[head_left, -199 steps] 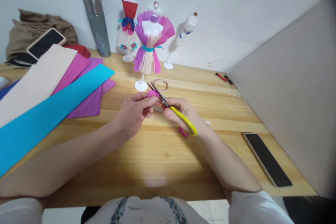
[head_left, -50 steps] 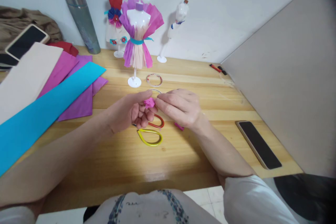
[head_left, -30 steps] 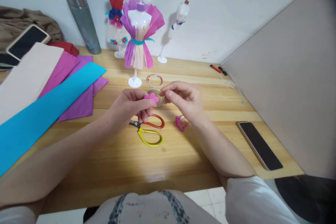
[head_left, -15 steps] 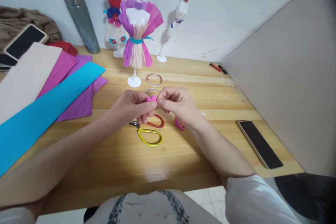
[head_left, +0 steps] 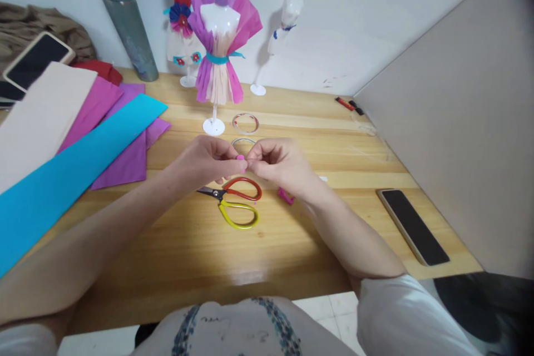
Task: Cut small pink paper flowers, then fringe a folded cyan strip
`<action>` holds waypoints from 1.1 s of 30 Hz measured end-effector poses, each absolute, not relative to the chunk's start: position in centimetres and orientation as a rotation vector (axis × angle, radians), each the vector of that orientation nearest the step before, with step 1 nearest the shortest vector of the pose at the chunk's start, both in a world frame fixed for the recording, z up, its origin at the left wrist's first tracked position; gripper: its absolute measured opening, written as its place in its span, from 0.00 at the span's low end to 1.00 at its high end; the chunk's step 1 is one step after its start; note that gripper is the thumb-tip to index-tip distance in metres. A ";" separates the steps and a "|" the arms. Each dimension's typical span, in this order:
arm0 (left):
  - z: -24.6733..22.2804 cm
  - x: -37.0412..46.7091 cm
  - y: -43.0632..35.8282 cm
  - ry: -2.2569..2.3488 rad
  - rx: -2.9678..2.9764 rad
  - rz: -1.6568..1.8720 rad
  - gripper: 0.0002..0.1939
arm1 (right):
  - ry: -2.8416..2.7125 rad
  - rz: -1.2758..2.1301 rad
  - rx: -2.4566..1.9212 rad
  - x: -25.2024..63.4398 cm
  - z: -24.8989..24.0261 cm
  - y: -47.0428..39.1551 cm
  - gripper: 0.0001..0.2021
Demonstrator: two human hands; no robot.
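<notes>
Between my hands, above the table, is a small pink crepe paper piece (head_left: 241, 160). My left hand (head_left: 206, 161) is closed, pinching it between thumb and fingers. From the other side my right hand (head_left: 278, 164) meets it with thumb and forefinger pressed together at its edge; most of the piece is covered by fingers. Below the hands lie scissors (head_left: 240, 215) with one red and one yellow handle, their blades partly behind my left hand. A magenta paper scrap (head_left: 286, 196) rests under my right wrist. Just behind the fingers are two tape rolls, the nearer ring (head_left: 244, 141) and a farther one (head_left: 246, 123).
A small dress form in a purple and pink paper dress (head_left: 219, 61) stands ahead, with several others behind. Blue paper (head_left: 83, 167) and other coloured sheets lie left, near a bottle (head_left: 125, 28). A phone (head_left: 411, 226) lies right, beside a white partition (head_left: 450, 94).
The pink piece has turned between my fingers and shows less of itself. My left fingers have drawn up, uncovering more of the scissors. The camera view has shifted slightly.
</notes>
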State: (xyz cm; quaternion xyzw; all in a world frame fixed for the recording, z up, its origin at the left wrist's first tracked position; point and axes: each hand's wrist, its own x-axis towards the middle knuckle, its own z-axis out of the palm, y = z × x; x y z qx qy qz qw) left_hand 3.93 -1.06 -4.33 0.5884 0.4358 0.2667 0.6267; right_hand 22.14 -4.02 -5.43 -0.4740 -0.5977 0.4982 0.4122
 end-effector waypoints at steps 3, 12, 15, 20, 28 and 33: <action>-4.5 3.8 -0.9 0.947 1.319 0.577 0.07 | -1.520 1.272 -1.187 22.3 -5.5 -4.0 0.08; -4.9 3.3 -0.6 0.808 1.421 0.557 0.05 | -1.654 1.244 -1.116 22.5 -5.0 -4.3 0.07; -5.1 3.4 -0.5 0.859 1.440 0.576 0.05 | -1.685 1.210 -1.138 22.5 -4.9 -4.5 0.09; -4.6 3.4 -0.5 0.917 1.466 0.566 0.05 | -1.650 1.219 -1.144 22.5 -5.2 -4.3 0.11; -4.2 3.2 -0.5 0.977 1.350 0.717 0.06 | -2.153 1.338 -1.130 23.1 -6.6 -4.0 0.09; -4.1 3.4 -0.8 0.950 1.262 0.841 0.06 | -2.763 0.745 -1.361 20.9 -8.1 -5.7 0.31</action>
